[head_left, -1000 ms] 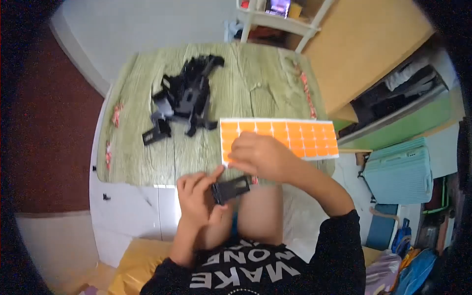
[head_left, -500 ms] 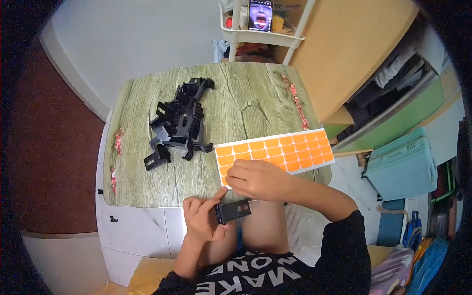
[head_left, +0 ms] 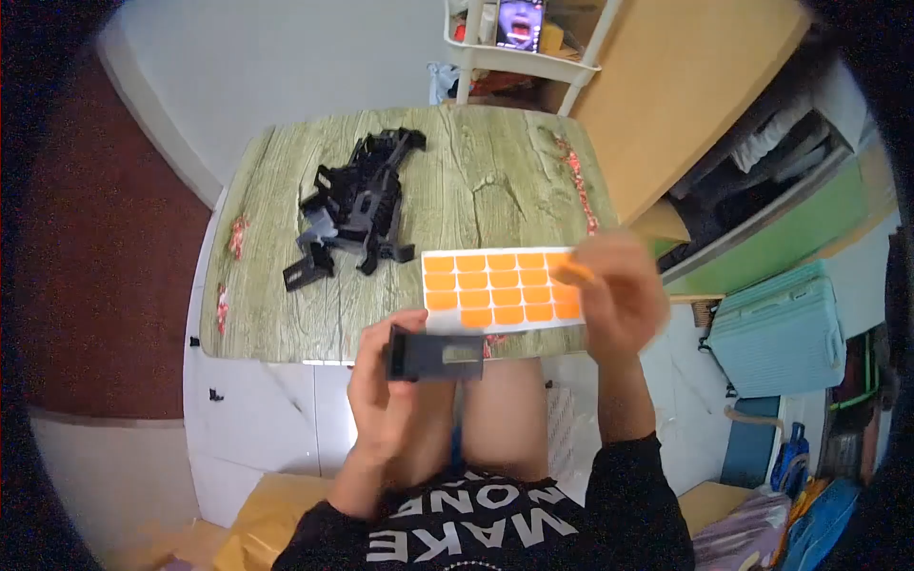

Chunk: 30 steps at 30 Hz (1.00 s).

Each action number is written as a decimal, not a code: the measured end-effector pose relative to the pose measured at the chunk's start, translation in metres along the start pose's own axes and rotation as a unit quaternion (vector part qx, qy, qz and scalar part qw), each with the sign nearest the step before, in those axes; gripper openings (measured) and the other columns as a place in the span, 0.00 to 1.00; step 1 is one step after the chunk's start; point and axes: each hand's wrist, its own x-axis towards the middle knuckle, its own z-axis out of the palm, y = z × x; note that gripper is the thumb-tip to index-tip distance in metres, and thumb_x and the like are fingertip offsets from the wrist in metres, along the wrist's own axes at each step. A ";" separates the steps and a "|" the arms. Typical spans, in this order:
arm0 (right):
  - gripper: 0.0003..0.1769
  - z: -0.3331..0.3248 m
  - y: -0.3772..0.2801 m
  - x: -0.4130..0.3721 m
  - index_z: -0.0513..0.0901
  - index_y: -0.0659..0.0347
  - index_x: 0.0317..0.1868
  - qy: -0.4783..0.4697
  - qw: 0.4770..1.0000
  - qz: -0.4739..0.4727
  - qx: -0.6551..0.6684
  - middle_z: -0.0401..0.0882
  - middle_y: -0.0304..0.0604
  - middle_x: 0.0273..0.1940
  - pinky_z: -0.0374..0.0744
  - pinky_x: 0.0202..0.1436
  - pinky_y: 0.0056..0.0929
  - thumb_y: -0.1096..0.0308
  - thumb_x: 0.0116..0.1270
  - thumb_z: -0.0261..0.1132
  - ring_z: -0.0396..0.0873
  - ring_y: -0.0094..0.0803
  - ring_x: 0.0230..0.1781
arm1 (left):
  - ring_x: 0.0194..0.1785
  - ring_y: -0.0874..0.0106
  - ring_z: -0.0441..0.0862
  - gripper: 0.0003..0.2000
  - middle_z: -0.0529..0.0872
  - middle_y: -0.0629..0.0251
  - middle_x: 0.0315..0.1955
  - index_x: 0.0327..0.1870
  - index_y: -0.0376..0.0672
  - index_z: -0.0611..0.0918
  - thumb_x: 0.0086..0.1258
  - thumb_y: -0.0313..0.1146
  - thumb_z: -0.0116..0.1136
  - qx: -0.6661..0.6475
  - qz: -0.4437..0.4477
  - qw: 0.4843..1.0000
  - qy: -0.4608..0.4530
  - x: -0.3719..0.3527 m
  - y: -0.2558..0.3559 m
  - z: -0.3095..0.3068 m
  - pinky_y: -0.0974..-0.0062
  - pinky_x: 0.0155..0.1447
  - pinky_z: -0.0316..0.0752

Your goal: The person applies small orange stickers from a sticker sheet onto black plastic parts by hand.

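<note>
My left hand grips a black plastic bracket with an oblong slot, above my lap at the table's front edge. Over the right end of the sticker sheet is my right hand, blurred by motion, pinching an orange sticker. The white sheet carries rows of orange rounded stickers, and its near left corner spot is bare. My right hand hides the sheet's right end. A pile of similar black plastic brackets lies on the table to the left of the sheet.
The wood-patterned table has rounded corners. Behind it stands a white shelf cart holding a phone with a lit screen. On the right are an open cabinet and a light teal suitcase.
My right hand has lifted from the sheet's near left corner and moved right with an orange sticker. My left hand has raised the black bracket and turned it more toward the camera.
</note>
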 end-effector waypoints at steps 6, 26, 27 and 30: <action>0.08 -0.006 -0.060 -0.023 0.79 0.58 0.33 -0.189 0.944 -0.187 -0.194 0.78 0.40 0.37 0.76 0.34 0.27 0.77 0.50 0.60 0.76 0.30 0.31 | 0.54 0.59 0.69 0.26 0.71 0.51 0.54 0.55 0.33 0.67 0.64 0.44 0.50 -0.512 -0.271 0.815 -0.009 -0.004 0.038 0.024 0.68 0.60 0.61; 0.12 0.015 -0.061 -0.042 0.79 0.60 0.35 -0.203 0.896 -0.275 -0.284 0.74 0.39 0.42 0.79 0.35 0.29 0.78 0.47 0.64 0.77 0.32 0.36 | 0.61 0.63 0.65 0.36 0.68 0.53 0.58 0.61 0.38 0.63 0.59 0.56 0.52 -0.444 -0.305 0.839 -0.069 -0.010 0.057 0.044 0.63 0.67 0.56; 0.12 0.015 -0.061 -0.043 0.79 0.60 0.35 -0.199 0.894 -0.279 -0.288 0.74 0.39 0.42 0.79 0.35 0.29 0.78 0.46 0.64 0.77 0.32 0.36 | 0.61 0.63 0.65 0.36 0.68 0.53 0.57 0.61 0.38 0.63 0.59 0.57 0.51 -0.433 -0.306 0.845 -0.069 -0.011 0.058 0.044 0.62 0.67 0.56; 0.13 0.016 -0.062 -0.043 0.79 0.59 0.35 -0.189 0.888 -0.292 -0.300 0.74 0.39 0.42 0.79 0.36 0.28 0.78 0.46 0.64 0.77 0.31 0.36 | 0.61 0.63 0.66 0.37 0.69 0.53 0.57 0.61 0.38 0.63 0.59 0.60 0.48 -0.400 -0.310 0.860 -0.070 -0.012 0.060 0.044 0.61 0.67 0.56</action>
